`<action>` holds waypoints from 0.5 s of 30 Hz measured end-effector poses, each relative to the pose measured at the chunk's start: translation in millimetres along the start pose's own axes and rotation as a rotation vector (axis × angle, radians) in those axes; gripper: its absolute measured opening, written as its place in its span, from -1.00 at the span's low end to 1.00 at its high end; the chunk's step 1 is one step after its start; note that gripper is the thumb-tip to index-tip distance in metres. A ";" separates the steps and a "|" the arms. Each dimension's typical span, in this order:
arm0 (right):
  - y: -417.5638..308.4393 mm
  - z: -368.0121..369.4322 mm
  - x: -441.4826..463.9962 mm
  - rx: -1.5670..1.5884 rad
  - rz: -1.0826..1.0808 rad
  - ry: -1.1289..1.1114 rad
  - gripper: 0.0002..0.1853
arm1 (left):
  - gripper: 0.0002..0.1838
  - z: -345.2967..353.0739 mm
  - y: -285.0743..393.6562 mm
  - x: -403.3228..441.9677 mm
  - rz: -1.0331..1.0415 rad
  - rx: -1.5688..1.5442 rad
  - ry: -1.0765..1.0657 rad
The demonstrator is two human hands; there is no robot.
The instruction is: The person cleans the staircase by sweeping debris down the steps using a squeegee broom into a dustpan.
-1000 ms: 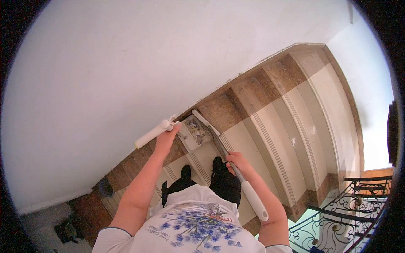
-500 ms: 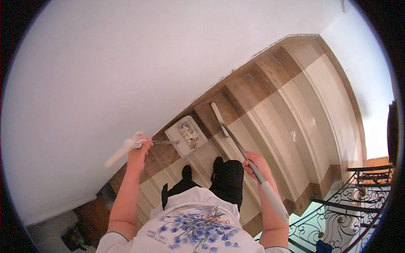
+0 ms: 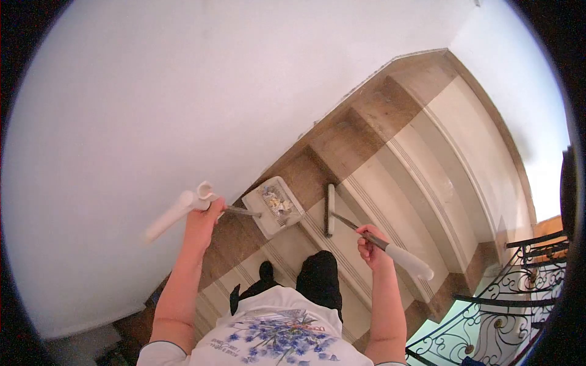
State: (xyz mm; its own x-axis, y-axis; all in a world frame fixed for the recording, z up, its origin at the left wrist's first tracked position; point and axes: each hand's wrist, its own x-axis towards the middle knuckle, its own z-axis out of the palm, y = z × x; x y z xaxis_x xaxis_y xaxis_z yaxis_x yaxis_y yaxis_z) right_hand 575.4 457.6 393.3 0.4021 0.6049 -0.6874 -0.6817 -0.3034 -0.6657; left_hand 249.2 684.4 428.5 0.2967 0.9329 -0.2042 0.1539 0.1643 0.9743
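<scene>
My left hand [image 3: 206, 218] is closed round the pole of a dustpan [image 3: 273, 207], just below its thick white handle. Debris lies in the dustpan, which is over the stair beside the wall. In my right hand [image 3: 373, 246] is the grey pole of a broom, gripped below its white end. The narrow broom head [image 3: 329, 210] is to the right of the dustpan, apart from it, over a pale step.
Stairs [image 3: 390, 177] with brown edging curve up to the right along a white wall [image 3: 152, 91]. A black wrought-iron railing [image 3: 500, 302] stands at the lower right. My legs in black trousers [image 3: 318, 280] are on the steps below.
The broom has moved away from the dustpan to the right, and its head has turned. My left hand has shifted left with the dustpan handle. My right hand has moved right.
</scene>
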 end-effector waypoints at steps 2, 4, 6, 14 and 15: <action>-11.3 -14.2 5.2 0.036 0.008 0.013 -0.73 | -0.76 33.4 8.5 22.1 -0.027 0.034 0.027; -25.8 -25.3 12.5 0.075 0.011 0.025 -0.72 | -0.75 65.9 10.7 51.5 -0.021 -0.011 0.008; -42.0 -31.6 15.5 0.039 0.086 0.067 -0.71 | -0.74 99.2 12.2 82.8 -0.012 -0.062 -0.018; -68.7 -69.2 46.6 0.120 0.127 -0.051 -0.69 | -0.66 204.0 17.9 167.0 0.017 0.052 0.002; -75.9 -65.3 47.8 0.120 0.146 -0.007 -0.71 | -0.66 212.8 14.4 178.6 0.015 0.056 -0.003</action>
State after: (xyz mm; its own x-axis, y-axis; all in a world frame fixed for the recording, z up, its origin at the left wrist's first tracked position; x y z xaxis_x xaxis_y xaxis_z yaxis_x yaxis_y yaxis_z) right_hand 686.3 461.4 392.1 0.2897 0.5660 -0.7718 -0.8007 -0.2985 -0.5194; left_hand 505.0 785.2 385.8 0.3018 0.9343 -0.1899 0.2016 0.1321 0.9705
